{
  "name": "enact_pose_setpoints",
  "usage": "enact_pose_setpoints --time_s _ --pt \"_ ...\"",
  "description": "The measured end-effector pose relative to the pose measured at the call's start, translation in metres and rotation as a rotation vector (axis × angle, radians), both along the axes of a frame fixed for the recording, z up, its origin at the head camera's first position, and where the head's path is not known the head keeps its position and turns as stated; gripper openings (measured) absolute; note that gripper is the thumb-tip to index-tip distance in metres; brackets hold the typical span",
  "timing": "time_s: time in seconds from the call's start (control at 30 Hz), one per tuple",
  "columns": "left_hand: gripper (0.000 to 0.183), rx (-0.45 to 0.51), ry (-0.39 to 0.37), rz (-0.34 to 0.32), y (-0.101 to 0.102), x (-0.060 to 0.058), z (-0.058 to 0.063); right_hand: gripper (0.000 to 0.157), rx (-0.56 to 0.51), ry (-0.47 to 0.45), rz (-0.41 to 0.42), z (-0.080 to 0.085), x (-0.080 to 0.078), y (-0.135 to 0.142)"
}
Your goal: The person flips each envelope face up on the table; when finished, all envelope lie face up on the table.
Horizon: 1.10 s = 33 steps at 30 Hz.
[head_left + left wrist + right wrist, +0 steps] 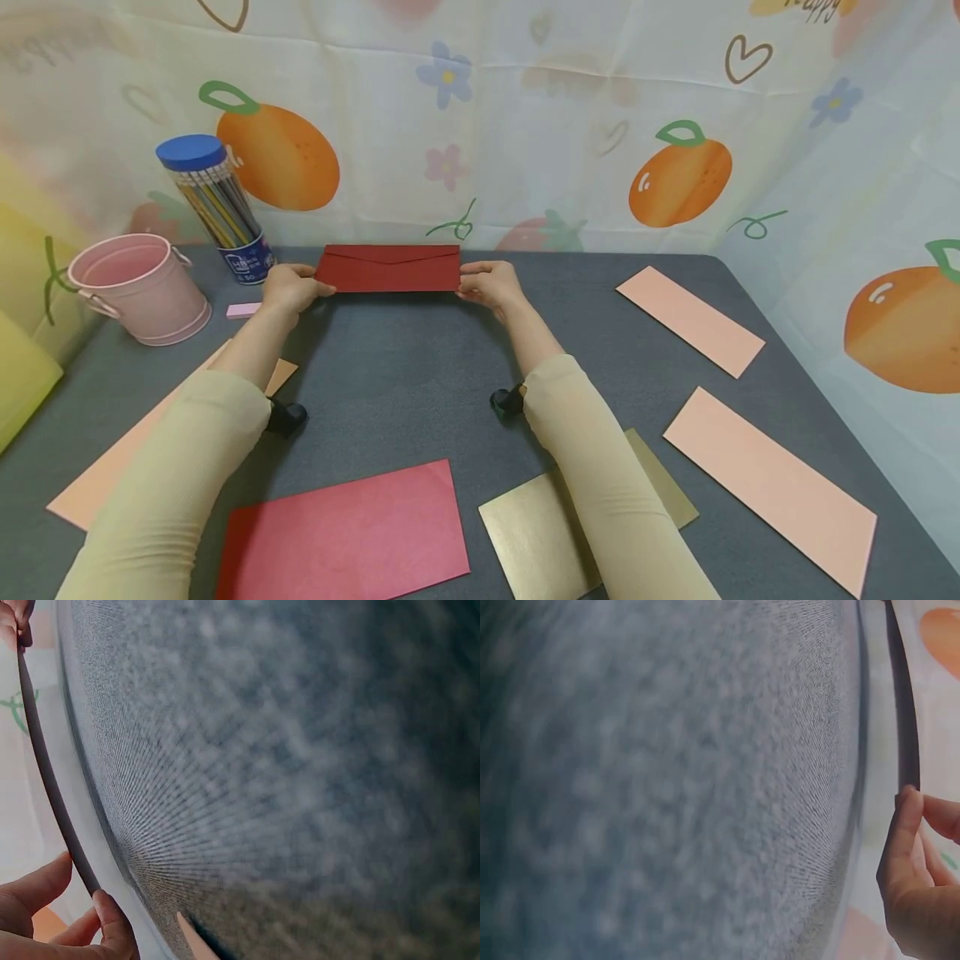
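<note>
A dark red envelope, its pointed flap line along the top, is held up near the table's back edge. My left hand pinches its left end between thumb and fingers. At the opposite end, my right hand grips it the same way. Both wrist views show the envelope edge-on as a thin dark strip, bowed slightly, raised above the tabletop. In the left wrist view, the left hand's fingertips press on its lower end; the right wrist view has the right hand at the other end.
Nearer me lie a red envelope and a gold envelope, partly under my right sleeve. Peach envelopes lie right, another beneath my left arm. A pink bucket, pencil tub and small lilac block stand back left.
</note>
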State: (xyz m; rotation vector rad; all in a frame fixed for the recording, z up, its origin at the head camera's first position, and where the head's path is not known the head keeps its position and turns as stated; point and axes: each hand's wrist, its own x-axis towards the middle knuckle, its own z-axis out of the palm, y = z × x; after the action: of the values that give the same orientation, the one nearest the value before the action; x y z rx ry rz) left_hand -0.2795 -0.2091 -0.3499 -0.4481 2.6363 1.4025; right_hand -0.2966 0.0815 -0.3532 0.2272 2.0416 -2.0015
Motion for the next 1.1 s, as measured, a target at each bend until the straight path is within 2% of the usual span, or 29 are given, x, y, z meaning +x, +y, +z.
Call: enact_pose_setpoints --time_s 0.3,0.47,0.6,0.77,1.1 --pt "0.059 -0.098 0.014 -0.020 0.0036 -0.0012 -0.0011 0.047 -0.012 -0.018 -0.036 -0.0039 -0.0026 -0.0027" --pt "0.052 -0.098 0.015 -0.021 0.0033 -0.0013 -0.0029 0.043 0.011 -0.009 -0.043 -0.0062 -0.0029 -0.0033" --pt "0.051 -0.098 0.007 -0.021 0.0032 -0.0007 -0.0035 0.042 0.080 0.004 -0.030 -0.0079 -0.0025 -0.0034" --pt "0.053 -0.111 -0.012 -0.051 0.0030 -0.0001 -0.0026 0.043 0.155 0.021 -0.012 -0.0081 -0.0007 -0.0037" --pt "0.056 -0.078 -0.074 -0.100 0.0032 0.0026 0.0015 0.044 0.161 0.004 0.003 -0.0102 -0.0009 -0.0028"
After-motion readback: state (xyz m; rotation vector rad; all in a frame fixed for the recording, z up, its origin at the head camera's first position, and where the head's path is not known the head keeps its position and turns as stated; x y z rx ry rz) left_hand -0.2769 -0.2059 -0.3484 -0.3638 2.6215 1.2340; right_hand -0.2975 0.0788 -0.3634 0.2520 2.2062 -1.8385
